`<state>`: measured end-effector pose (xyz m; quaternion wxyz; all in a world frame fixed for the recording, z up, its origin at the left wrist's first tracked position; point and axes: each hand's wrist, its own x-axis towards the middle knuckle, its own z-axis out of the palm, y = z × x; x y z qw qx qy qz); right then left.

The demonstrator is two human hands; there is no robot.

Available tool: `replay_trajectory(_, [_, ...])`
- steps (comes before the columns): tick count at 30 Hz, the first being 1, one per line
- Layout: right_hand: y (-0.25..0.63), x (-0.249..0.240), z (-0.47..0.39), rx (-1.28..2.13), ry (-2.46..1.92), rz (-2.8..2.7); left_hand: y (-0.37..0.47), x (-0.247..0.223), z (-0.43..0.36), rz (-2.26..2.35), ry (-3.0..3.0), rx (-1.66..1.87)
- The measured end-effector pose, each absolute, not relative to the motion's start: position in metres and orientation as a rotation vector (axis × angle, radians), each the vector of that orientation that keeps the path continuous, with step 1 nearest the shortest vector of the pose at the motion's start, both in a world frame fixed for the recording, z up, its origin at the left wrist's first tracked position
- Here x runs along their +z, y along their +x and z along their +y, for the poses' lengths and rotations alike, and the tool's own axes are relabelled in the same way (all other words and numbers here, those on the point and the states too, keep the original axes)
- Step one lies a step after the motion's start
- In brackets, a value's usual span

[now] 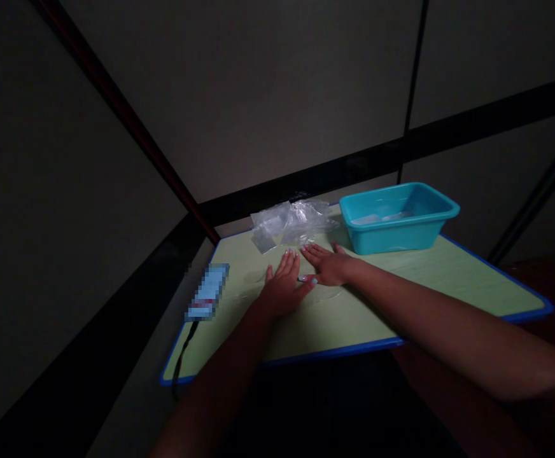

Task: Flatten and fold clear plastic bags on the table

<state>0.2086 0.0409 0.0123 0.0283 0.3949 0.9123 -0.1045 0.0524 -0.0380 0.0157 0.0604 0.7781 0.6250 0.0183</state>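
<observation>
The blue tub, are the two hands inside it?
No, the left hand and right hand are spread flat over the green table, and the blue tub sits off to their right.

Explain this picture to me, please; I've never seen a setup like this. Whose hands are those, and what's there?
There is no robot: a head-worn camera looks down at the wearer's own bare hands. The left hand and right hand lie flat, fingers spread, on what looks like thin clear plastic; neither grips anything visible. On the green, blue-edged table, crinkled clear bags lie beyond them, a turquoise basin stands to the right, and a pixelated blue item sits at the left edge.
</observation>
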Motion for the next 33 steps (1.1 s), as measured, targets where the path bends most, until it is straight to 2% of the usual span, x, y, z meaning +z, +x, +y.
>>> replay_trajectory(6, [0.210, 0.015, 0.040, -0.302, 1.224, 2.789, 0.054, 0.013, -0.039, 2.017, 2.257, -0.069])
replay_trajectory(18, [0.211, 0.013, 0.042, -0.415, 1.205, 2.847, -0.004, 0.007, -0.042, 2.089, 2.056, 0.094])
replay_trajectory(24, [0.210, 0.011, 0.043, -0.424, 1.194, 2.856, -0.040, 0.006, -0.067, 2.234, 1.971, 0.048])
replay_trajectory(28, [0.210, 0.013, 0.041, -0.442, 1.221, 2.853, -0.041, 0.009, -0.103, 2.310, 2.091, 0.157])
replay_trajectory(33, [0.214, 0.020, 0.040, -0.418, 1.330, 2.861, -0.034, 0.011, -0.164, 1.899, 2.312, 0.145])
